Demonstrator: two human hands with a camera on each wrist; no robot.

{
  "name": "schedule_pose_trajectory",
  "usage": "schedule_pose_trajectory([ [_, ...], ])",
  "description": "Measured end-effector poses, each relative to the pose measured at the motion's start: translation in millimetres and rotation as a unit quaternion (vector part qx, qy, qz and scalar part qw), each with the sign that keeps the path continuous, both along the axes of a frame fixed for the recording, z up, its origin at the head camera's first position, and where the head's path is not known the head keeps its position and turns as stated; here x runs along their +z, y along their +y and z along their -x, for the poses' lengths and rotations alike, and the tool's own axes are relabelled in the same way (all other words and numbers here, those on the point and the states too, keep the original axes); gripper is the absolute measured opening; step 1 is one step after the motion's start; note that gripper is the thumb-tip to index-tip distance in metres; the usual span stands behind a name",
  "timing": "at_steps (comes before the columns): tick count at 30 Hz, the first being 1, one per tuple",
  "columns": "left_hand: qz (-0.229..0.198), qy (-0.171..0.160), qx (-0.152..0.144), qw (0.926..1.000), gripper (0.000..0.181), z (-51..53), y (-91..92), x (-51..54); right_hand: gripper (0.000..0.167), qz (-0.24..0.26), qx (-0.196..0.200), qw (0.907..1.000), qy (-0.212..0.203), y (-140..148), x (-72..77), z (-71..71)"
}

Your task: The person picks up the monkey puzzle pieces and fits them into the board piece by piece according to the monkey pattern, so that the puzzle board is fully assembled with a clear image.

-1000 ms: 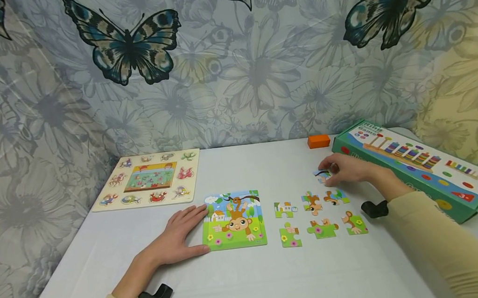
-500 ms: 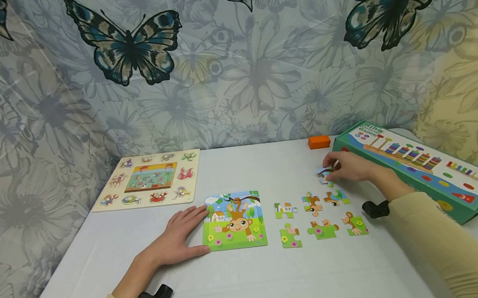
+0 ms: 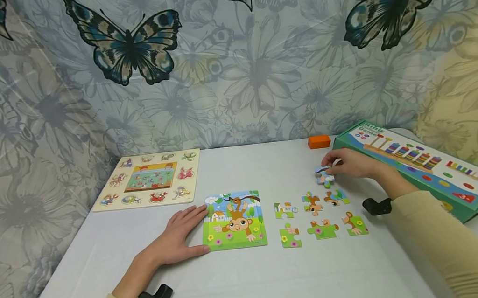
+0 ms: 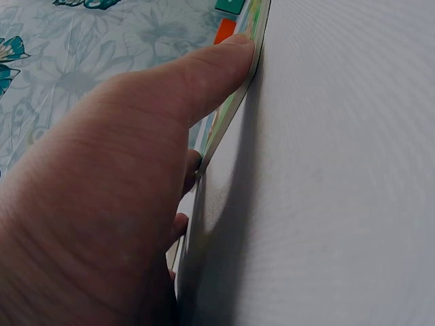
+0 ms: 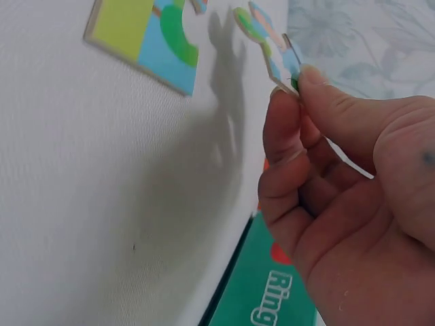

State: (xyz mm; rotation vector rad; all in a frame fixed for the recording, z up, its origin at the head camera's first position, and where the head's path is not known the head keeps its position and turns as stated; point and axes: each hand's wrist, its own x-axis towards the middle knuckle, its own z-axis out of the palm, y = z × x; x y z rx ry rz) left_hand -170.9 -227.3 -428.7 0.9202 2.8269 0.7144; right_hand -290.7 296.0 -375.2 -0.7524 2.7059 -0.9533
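Observation:
My left hand point(image 3: 178, 233) lies on the table with straight fingers, its thumb and fingertips touching the left edge of a square monkey picture board point(image 3: 235, 236). In the left wrist view the thumb point(image 4: 217, 68) reaches the board's thin edge. Between thumb and fingers my right hand point(image 3: 351, 163) pinches a jigsaw piece point(image 3: 323, 176) with a blue sky and dark branch. The right wrist view has this jigsaw piece point(image 5: 277, 58) tilted and raised, with a shadow on the tabletop. Several loose jigsaw pieces point(image 3: 322, 230) lie flat right of the board, below the right hand.
A wooden sea-animal board point(image 3: 114, 196) lies at the back left. An orange block point(image 3: 319, 141) stands at the back, beside a long green toy box point(image 3: 417, 167) on the right. A butterfly-patterned cloth point(image 3: 258, 72) hangs behind the white table point(image 3: 250, 288).
The right hand has shifted slightly and turned the pinched jigsaw piece, so more of its face shows now. My left hand and the board have stayed still.

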Motion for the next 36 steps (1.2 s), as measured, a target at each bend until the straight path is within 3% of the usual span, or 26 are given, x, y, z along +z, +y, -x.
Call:
schedule_pose_trajectory([
  [9, 0.003, -0.002, 0.001, 1.0000, 0.089, 0.0, -0.7, -0.5, 0.020, 0.020, -0.015, 0.9990, -0.038, -22, 4.1, -2.4],
  [18, 0.001, -0.003, 0.000, 1.0000, 0.089, -0.2, -0.5, 0.8, 0.018, 0.066, 0.014, 0.9957, -0.062, -54, 13.2, -6.8],
  [25, 0.002, -0.003, 0.002, 1.0000, 0.089, -0.5, -0.2, 1.4, 0.017, 0.069, 0.032, 0.9957, -0.053, -82, 18.6, -8.1],
  [36, -0.003, -0.001, -0.003, 1.0000, 0.089, -0.3, 0.4, 1.7, 0.013, 0.092, 0.064, 0.9905, -0.079, -125, 19.5, -4.5],
])
